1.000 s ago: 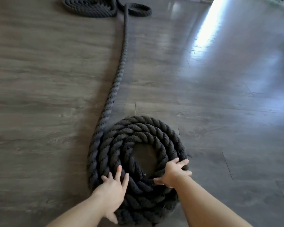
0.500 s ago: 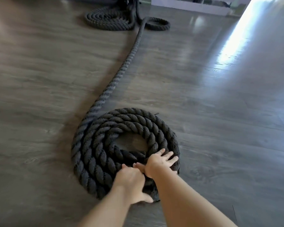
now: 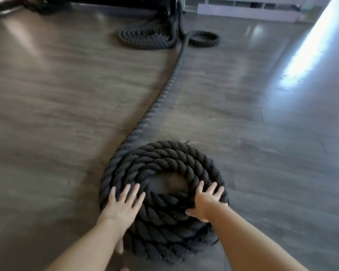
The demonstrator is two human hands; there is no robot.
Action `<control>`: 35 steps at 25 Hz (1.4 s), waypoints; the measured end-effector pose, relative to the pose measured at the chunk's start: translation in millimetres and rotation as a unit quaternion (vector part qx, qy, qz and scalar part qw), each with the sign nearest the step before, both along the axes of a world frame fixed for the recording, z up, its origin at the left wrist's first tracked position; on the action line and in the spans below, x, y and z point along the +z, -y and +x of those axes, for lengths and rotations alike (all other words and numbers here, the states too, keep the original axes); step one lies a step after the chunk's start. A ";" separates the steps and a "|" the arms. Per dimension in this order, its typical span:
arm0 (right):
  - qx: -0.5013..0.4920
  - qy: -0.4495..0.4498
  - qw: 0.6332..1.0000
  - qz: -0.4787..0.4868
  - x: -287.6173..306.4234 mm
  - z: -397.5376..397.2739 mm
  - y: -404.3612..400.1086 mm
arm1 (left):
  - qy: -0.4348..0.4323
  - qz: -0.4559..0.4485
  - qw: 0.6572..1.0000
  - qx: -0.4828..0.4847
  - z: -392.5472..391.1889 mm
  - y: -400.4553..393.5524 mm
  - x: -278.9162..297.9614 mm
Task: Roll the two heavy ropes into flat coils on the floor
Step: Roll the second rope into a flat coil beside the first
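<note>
1. Left hand (image 3: 123,208) and right hand (image 3: 205,204) lie open, flat on the coil's (image 3: 164,212) near turns.
2. Thick, heavy, rough rope: it should resist sliding, so push at the rim.
3. The tail (image 3: 160,90) runs to a far coil (image 3: 145,36), probably the second rope.

At lower centre a dark rope coil (image 3: 164,192) lies on the wood floor (image 3: 57,114), with the left hand (image 3: 123,206) spread flat on its left side and the right hand (image 3: 205,202) pressed on its right rim. The rope's tail (image 3: 164,85) runs up the frame to a second coil (image 3: 145,36) at top centre.
</note>
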State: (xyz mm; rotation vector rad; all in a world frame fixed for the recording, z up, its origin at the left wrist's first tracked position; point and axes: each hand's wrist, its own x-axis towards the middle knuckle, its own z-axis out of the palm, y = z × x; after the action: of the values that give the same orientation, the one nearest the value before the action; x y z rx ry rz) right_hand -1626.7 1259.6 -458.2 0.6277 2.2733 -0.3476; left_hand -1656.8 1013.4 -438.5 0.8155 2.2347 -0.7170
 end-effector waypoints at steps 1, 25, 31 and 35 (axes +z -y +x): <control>0.023 -0.009 1.000 -0.001 0.7 -10.1 -12.8 | 0.013 -0.003 1.000 0.003 -13.3 -3.6 -4.7; -0.065 -0.196 0.975 0.083 -25.7 -225.8 -90.3 | -0.002 0.174 0.981 -0.087 -255.6 -64.8 -35.8; -0.158 -0.137 0.977 0.043 -32.8 -300.9 -55.5 | 0.014 0.173 0.983 0.057 -261.2 -180.1 -21.6; -0.072 -0.102 0.992 0.035 -34.2 -322.6 -102.9 | -0.014 0.175 0.984 -0.041 -332.2 -177.0 -4.8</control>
State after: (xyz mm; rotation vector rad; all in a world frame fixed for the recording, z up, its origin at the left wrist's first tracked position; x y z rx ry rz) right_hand -1949.3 1362.5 -492.4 0.8283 2.4498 -0.4198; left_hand -1989.0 1190.4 -443.3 1.0773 2.4004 -0.3755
